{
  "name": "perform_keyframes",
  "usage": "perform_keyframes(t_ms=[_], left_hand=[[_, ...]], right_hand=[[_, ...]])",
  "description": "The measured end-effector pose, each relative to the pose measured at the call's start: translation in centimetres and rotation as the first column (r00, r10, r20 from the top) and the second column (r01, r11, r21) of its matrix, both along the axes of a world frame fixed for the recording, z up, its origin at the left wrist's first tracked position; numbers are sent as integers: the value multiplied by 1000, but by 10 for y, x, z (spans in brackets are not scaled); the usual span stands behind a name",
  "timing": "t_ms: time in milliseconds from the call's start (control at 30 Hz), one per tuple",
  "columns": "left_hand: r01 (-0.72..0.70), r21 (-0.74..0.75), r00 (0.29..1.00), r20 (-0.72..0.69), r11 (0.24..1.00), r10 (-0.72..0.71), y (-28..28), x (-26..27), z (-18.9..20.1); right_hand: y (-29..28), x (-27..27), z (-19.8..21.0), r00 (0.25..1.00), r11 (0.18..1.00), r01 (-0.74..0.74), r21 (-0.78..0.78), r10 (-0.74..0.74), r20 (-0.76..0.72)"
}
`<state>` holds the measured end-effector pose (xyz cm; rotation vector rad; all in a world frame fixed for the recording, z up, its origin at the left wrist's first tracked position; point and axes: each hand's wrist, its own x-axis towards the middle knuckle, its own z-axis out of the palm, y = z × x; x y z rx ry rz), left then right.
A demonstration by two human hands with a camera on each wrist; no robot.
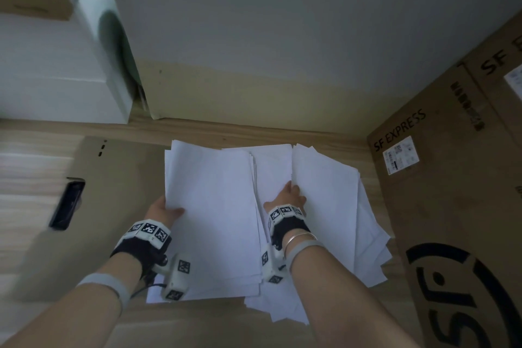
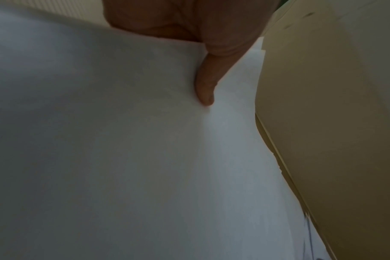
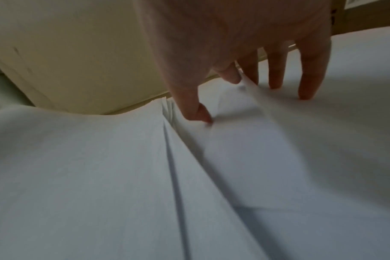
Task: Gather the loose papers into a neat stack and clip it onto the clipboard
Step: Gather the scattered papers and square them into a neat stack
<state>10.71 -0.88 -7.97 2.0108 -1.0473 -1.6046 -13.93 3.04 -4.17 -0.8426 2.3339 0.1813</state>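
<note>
Pinches the left sheaf of papers [image 1: 217, 220] at its left edge with the left hand [image 1: 165, 210], thumb on top. Presses the right hand [image 1: 286, 196], fingers straight and spread, onto the fanned sheets. Just left of the papers: clipboard [image 1: 118, 178], clip [image 1: 67, 205] at its left edge. At right: cardboard box [image 1: 452, 192]

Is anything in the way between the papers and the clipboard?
No, nothing visible. The clipboard lies just beside the papers, on their left, its brown board bare and its black clip at the left end. The left hand grips the papers' left edge; the right hand presses on them.
</note>
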Motion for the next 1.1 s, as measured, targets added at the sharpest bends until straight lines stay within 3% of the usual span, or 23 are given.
perform_keyframes(t_ms=[133, 300, 467, 633, 767, 867, 967, 1033, 1100], left_hand=[[-9, -2, 1000, 8, 1000, 9, 0, 0, -1], [11, 14, 999, 31, 1000, -11, -1, -3, 3], [67, 52, 996, 48, 996, -70, -3, -10, 9], [125, 62, 991, 33, 990, -127, -3, -19, 14], [149, 56, 985, 83, 987, -153, -2, -21, 21], [185, 85, 978, 84, 979, -192, -1, -19, 23], [195, 74, 974, 101, 978, -202, 1, -20, 24], [178, 65, 979, 94, 982, -183, 2, -22, 24], [183, 57, 979, 79, 981, -187, 3, -24, 24]], right_hand=[[2, -4, 0, 997, 998, -57, 12, 58, -48], [5, -14, 29, 994, 984, -96, -150, 102, 31], [2, 38, 55, 962, 925, -223, -308, 259, 82], [14, 96, 41, 892, 878, -295, -377, 394, 221], [21, 107, 27, 889, 917, -122, -379, 271, 370], [19, 74, 18, 964, 897, -45, -440, 155, 218], [21, 28, 5, 999, 966, 15, -258, -7, 33], [22, 14, -2, 996, 980, 87, -177, -81, 40], [21, 17, -8, 996, 977, 62, -202, -46, 82]])
